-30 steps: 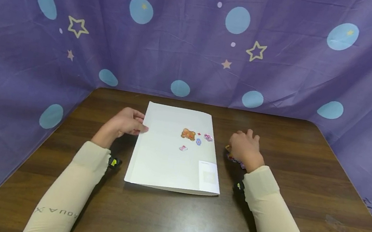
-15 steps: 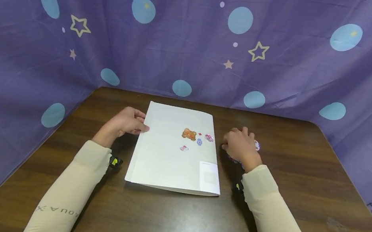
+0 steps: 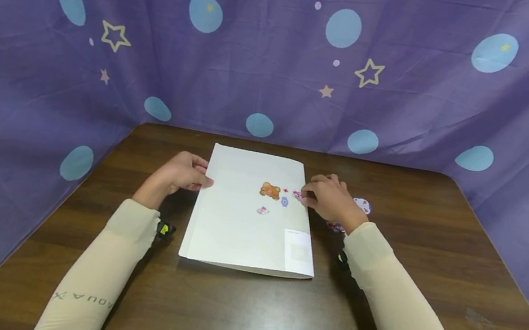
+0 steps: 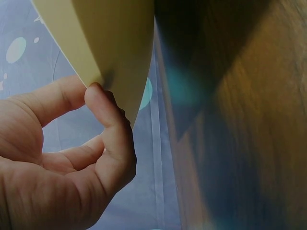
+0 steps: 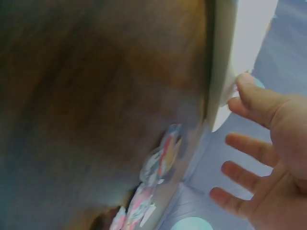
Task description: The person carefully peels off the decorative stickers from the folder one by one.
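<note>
A white folder (image 3: 239,230) lies on the brown table. My left hand (image 3: 183,171) pinches its left edge between thumb and fingers, and the left wrist view shows that edge raised in the grip (image 4: 112,112). My right hand (image 3: 328,197) reaches over the folder's right edge, with thumb and forefinger close to a pink-purple sticker (image 3: 297,195); whether they pinch it cannot be told. Its other fingers (image 5: 242,175) are spread apart. Also on the folder are a brown bear sticker (image 3: 270,190), a blue sticker (image 3: 284,201), a tiny red sticker (image 3: 286,190) and a pink sticker (image 3: 263,210).
Several loose stickers (image 5: 158,160) lie on the table right of the folder, partly hidden by my right hand in the head view. One whitish sticker (image 3: 362,205) shows beyond the wrist. A white label (image 3: 298,253) marks the folder's near right corner. A purple curtain (image 3: 257,73) hangs behind.
My right hand has moved left from the loose stickers to the folder's right edge, uncovering a whitish sticker on the table. The left hand keeps its place on the folder.
</note>
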### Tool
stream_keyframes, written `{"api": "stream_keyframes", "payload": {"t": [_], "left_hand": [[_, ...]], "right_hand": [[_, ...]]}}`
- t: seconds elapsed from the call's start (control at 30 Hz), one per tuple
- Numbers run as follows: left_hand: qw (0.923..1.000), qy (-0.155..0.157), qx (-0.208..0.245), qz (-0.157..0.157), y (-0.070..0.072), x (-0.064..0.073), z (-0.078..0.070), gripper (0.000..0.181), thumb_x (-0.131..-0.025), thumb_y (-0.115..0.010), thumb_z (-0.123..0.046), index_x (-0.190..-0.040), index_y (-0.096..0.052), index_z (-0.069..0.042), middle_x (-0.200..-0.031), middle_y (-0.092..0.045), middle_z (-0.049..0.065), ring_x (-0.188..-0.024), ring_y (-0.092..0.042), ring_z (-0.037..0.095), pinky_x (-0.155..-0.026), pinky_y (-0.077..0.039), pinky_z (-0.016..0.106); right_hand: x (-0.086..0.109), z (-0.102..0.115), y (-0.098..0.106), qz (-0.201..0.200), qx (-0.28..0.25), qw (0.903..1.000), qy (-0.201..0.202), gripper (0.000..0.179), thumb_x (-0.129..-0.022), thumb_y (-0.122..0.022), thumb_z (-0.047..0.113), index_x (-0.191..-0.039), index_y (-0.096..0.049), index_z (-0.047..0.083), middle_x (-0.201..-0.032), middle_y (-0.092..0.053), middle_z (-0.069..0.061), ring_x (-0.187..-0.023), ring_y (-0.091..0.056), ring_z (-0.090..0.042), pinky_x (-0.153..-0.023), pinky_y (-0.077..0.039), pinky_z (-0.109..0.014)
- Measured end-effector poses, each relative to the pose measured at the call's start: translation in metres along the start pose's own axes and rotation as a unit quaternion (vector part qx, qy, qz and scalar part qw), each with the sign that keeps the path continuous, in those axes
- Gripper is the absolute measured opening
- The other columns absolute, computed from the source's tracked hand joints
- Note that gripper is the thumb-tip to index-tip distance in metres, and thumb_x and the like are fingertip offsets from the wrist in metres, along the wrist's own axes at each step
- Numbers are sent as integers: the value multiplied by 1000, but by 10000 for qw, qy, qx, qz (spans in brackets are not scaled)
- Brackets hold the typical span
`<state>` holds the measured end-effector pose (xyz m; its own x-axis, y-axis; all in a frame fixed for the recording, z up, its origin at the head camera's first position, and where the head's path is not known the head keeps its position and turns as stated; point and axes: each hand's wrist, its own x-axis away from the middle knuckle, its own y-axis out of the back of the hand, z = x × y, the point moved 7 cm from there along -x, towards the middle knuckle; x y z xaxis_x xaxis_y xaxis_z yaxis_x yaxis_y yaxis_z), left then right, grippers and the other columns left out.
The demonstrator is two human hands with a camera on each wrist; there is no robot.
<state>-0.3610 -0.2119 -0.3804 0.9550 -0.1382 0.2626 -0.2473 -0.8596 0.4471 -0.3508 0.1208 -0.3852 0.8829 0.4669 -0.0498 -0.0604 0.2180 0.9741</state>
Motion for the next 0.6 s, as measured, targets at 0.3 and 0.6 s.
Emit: {"api": "stream_keyframes", "payload": {"t": [0.3, 0.6], "left_hand": [[10000, 14, -10, 4, -1, 2, -3, 65, -89, -76, -2, -144, -44, 12, -127, -52, 22, -82, -61, 16, -70, -57, 24], [10000, 52, 42, 21, -1, 2, -3, 66, -89, -76, -1, -144, -43, 12, -129, -51, 23, -84, -61, 16, -71, -57, 24]], "right_hand": [[-6, 7, -1, -210, 341, 9978, 537, 33, -98, -71, 28, -130, -72, 19, -149, -53, -16, -133, -42, -41, -103, -37, -59], [-12, 15, 1, -89, 617, 9957, 691, 27, -98, -72, 24, -124, -75, 18, -147, -54, -14, -131, -42, -38, -102, -38, -57]]}}
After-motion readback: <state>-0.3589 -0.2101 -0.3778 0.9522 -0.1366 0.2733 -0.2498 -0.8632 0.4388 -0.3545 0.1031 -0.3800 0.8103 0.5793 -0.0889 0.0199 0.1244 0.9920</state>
